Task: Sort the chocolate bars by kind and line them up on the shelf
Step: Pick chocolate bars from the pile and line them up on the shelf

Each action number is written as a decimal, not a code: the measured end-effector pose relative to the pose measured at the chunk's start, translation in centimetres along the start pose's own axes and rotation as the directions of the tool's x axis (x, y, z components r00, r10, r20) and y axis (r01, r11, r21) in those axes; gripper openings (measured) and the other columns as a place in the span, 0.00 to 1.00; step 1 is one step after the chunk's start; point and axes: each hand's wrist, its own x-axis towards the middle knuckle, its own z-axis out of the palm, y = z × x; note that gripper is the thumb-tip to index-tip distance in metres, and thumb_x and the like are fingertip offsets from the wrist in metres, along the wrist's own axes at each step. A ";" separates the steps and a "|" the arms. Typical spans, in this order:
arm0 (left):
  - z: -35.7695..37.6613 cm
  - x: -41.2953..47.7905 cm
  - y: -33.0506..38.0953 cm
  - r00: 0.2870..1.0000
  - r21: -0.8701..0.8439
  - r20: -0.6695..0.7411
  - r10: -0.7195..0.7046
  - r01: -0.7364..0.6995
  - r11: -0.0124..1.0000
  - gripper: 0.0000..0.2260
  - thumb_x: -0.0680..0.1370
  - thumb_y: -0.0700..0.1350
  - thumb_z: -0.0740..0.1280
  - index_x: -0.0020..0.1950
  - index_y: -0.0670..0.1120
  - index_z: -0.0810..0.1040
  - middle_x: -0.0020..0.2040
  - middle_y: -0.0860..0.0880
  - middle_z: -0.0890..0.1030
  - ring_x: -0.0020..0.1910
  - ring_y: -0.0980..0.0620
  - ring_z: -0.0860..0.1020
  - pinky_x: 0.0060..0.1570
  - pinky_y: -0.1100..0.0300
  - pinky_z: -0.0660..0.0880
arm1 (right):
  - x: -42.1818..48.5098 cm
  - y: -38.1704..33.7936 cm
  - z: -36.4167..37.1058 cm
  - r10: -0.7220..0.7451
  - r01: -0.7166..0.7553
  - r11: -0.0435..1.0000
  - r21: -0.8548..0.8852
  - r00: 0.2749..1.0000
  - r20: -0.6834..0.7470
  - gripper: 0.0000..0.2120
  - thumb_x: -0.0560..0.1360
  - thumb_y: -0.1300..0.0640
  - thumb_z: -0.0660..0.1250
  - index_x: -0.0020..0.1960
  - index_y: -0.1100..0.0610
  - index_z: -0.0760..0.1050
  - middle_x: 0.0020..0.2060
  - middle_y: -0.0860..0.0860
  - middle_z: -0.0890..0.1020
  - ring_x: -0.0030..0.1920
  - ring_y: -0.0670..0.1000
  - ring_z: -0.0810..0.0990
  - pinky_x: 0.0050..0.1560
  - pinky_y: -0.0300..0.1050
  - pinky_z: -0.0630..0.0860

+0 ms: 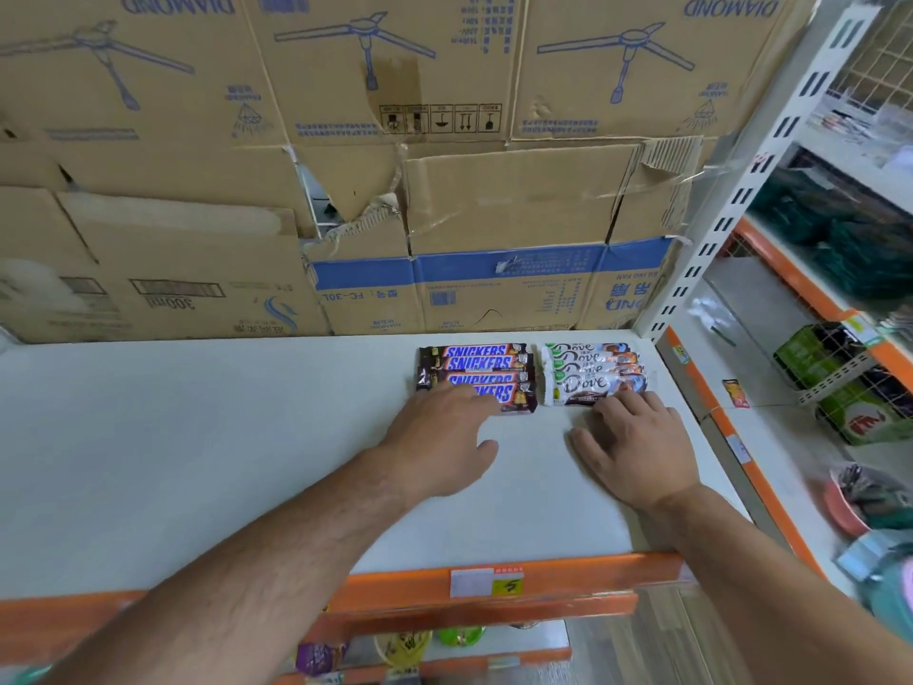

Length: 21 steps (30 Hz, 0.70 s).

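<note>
orange shelf edge (543, 571) nearest, price tag (486, 581) on it. both hands flat on the white shelf top, fingers spread, grip apart, clamping nothing. left hand (444, 444) fingertips lie over the near snickers bar; right hand (635, 449) fingertips touch the near edge of the front dove bar. snickers (477, 370) stack of four sits just left of dove (595, 370) stack, side by side. cardboard boxes (444, 165) behind.

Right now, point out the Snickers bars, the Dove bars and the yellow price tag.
Snickers bars (477, 363): head view, on the second bar's blue logo.
Dove bars (588, 385): head view, on the front bar's white wrapper.
Yellow price tag (509, 584): head view, on its yellow right half.
</note>
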 end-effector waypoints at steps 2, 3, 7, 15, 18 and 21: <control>0.2 -1.4 -0.1 0.996 -0.008 0.058 -0.065 0.066 0.998 0.20 0.76 0.57 0.63 0.68 0.55 0.72 0.62 0.53 0.76 0.62 0.50 0.70 0.60 0.56 0.69 | -0.1 -0.6 -0.4 0.026 -0.025 1.000 -0.005 0.999 0.025 0.15 0.72 0.43 0.68 0.42 0.56 0.77 0.40 0.53 0.78 0.44 0.59 0.75 0.40 0.50 0.73; 0.3 -2.0 -0.2 0.992 -0.001 0.075 -0.098 0.098 0.995 0.22 0.76 0.58 0.63 0.69 0.55 0.71 0.64 0.53 0.75 0.63 0.50 0.70 0.61 0.56 0.69 | -0.2 -1.0 -0.6 0.035 -0.035 0.999 -0.004 0.998 0.048 0.14 0.71 0.45 0.69 0.42 0.57 0.77 0.40 0.54 0.79 0.44 0.60 0.76 0.40 0.51 0.74; 0.2 -4.2 -0.2 0.979 -0.015 0.066 -0.193 0.194 0.981 0.23 0.76 0.59 0.63 0.71 0.54 0.70 0.70 0.55 0.71 0.67 0.51 0.67 0.65 0.54 0.67 | -1.2 -2.6 -2.0 0.088 -0.091 0.996 0.014 0.984 0.155 0.11 0.71 0.48 0.66 0.44 0.56 0.78 0.43 0.53 0.81 0.48 0.59 0.77 0.40 0.48 0.74; -1.1 -9.2 -1.5 0.921 -0.088 -0.010 -0.389 0.387 0.918 0.22 0.76 0.57 0.64 0.69 0.55 0.70 0.65 0.53 0.73 0.65 0.50 0.67 0.65 0.53 0.67 | -1.9 -10.1 -3.6 -0.159 0.123 0.975 0.185 0.968 0.196 0.18 0.71 0.40 0.57 0.47 0.52 0.77 0.45 0.49 0.80 0.50 0.55 0.78 0.43 0.47 0.77; -1.9 -11.5 -2.9 0.898 -0.094 -0.022 -0.440 0.436 0.895 0.22 0.75 0.57 0.64 0.69 0.55 0.70 0.64 0.52 0.74 0.65 0.49 0.68 0.64 0.53 0.68 | -2.0 -13.4 -4.3 -0.195 0.141 0.953 0.268 0.963 0.188 0.19 0.70 0.41 0.63 0.52 0.52 0.79 0.51 0.51 0.81 0.53 0.56 0.78 0.47 0.50 0.79; -3.0 -13.8 -5.1 0.871 -0.118 -0.058 -0.488 0.479 0.870 0.23 0.75 0.57 0.64 0.70 0.55 0.70 0.65 0.52 0.74 0.65 0.49 0.68 0.65 0.52 0.67 | -1.9 -17.3 -4.6 -0.259 0.202 0.940 0.274 0.947 0.189 0.18 0.69 0.41 0.65 0.53 0.51 0.79 0.51 0.50 0.81 0.54 0.55 0.78 0.47 0.47 0.77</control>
